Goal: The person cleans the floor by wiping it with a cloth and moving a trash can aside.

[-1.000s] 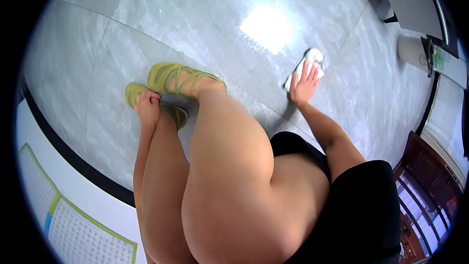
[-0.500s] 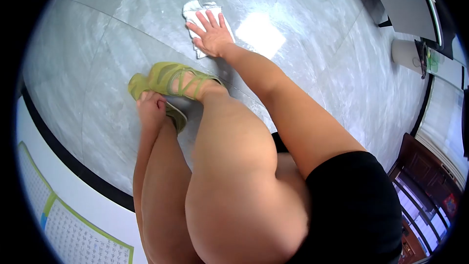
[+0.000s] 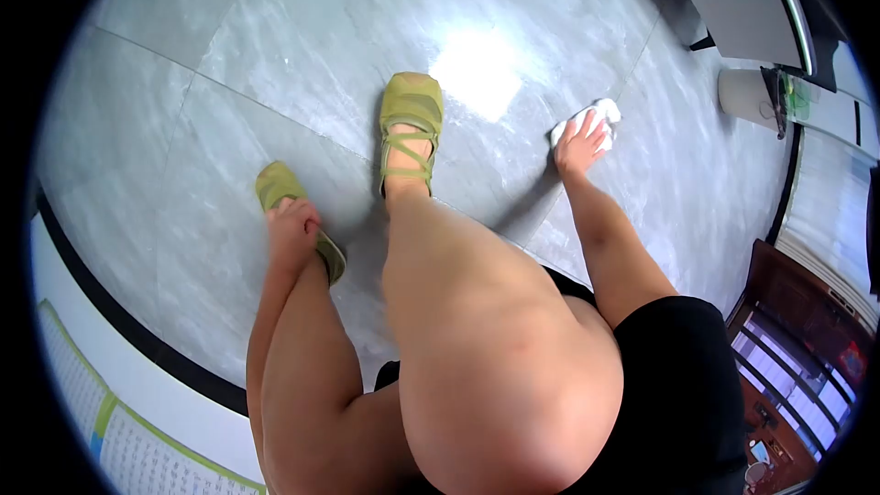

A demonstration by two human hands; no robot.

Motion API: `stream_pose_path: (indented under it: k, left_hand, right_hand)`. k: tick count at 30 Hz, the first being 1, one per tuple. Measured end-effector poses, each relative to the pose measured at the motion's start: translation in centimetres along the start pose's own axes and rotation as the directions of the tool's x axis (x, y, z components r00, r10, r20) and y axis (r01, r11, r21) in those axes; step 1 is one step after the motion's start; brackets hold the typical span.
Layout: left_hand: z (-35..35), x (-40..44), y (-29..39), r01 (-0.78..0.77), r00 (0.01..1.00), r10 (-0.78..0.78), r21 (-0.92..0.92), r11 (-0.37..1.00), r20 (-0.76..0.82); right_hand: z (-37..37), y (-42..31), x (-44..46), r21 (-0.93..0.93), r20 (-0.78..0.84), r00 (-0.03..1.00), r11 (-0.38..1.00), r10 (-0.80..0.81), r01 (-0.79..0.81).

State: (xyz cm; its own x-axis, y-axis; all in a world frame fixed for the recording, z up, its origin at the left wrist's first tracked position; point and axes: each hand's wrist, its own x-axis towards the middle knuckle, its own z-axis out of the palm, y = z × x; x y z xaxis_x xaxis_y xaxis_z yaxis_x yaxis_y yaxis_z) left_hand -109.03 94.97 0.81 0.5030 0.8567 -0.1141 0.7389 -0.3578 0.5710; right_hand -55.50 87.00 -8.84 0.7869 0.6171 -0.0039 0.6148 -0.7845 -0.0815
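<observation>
White cloth (image 3: 605, 111) on floor (image 3: 266, 46), under right hand (image 3: 579, 154): fingers laid out over it, not closed round it. Left hand (image 3: 294, 227) curled at left shoe (image 3: 278, 183); cannot tell if gripping. Cloth could slip away if palm lifts; right shoe (image 3: 412, 101) could slide if shiny floor is wet.

a plain black sleeve (image 3: 683, 371) ends well behind the right hand (image 3: 579, 147); near the left hand (image 3: 293, 225), blunt-toed yellow-green shoes (image 3: 412, 103) with thin crossed straps (image 3: 409, 138).
</observation>
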Motion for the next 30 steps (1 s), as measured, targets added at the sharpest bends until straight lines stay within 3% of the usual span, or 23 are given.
stream_pose_path:
  k: [1,3,6,8,10,12,13,14,17,21,23,25,27,30]
  left_hand:
    - [-0.1,0.0,0.2,0.004,1.0,-0.004,0.008,1.0,0.02]
    - [0.4,0.0,-0.1,0.014,1.0,-0.014,0.0,1.0,0.0]
    - [1.0,0.1,-0.1,0.061,0.998,-0.061,0.018,0.998,0.025]
    - [1.2,0.8,0.0,0.088,0.996,-0.089,0.016,0.996,0.026]
    - [1.3,0.9,0.2,0.122,0.993,-0.122,-0.019,0.992,0.006]
    - [2.1,1.4,-0.3,0.196,0.972,-0.218,-0.209,0.958,-0.088]
    - [2.4,2.0,-0.7,0.216,0.956,-0.264,-0.302,0.929,-0.13]
    - [2.7,2.6,-0.8,0.232,0.951,-0.274,-0.254,0.939,-0.143]
    - [3.4,3.1,-0.9,0.253,0.942,-0.276,-0.138,0.958,-0.191]
    - [3.0,2.2,-0.3,0.254,0.942,-0.268,-0.097,0.962,-0.199]
    - [2.8,2.3,-0.3,0.257,0.942,-0.274,-0.108,0.96,-0.193]
    - [3.1,2.4,-0.6,0.263,0.944,-0.282,-0.128,0.956,-0.171]
    - [3.0,2.5,-0.1,0.279,0.943,-0.293,-0.104,0.955,-0.16]
    - [2.9,2.9,0.1,0.275,0.944,-0.289,-0.104,0.956,-0.16]
  right_hand:
    - [-0.1,-1.7,1.4,0.031,0.021,0.988,0.987,0.156,-0.156]
    - [-1.3,-6.3,4.0,-0.059,0.093,0.966,0.97,0.242,-0.237]
    - [2.0,-12.0,7.6,0.018,0.035,0.993,0.994,-0.113,0.112]
    - [1.5,-18.5,6.4,0.044,0.028,0.922,0.922,-0.387,0.385]
    - [1.6,-23.9,4.4,0.138,0.015,0.828,0.821,-0.561,0.554]
    - [0.8,-27.6,2.1,0.166,0.174,0.709,0.73,-0.684,0.663]
    - [0.8,-28.5,1.2,0.103,0.179,0.623,0.644,-0.762,0.758]
    - [1.2,-28.1,1.0,0.137,0.126,0.552,0.565,-0.824,0.813]
    - [0.1,-25.4,2.2,0.187,0.14,0.463,0.483,-0.875,0.856]
    - [-0.9,-15.0,3.1,0.134,-0.032,0.73,0.721,-0.683,0.68]
    - [-1.2,-7.8,3.8,0.03,0.057,0.867,0.869,-0.494,0.493]
    - [-0.8,-0.5,4.7,0.02,-0.008,0.961,0.961,-0.275,0.275]
    - [1.1,3.5,5.8,0.017,-0.106,0.994,0.999,-0.042,0.044]
    - [-2.8,-2.7,8.6,-0.2,0.11,0.955,0.947,0.276,-0.251]
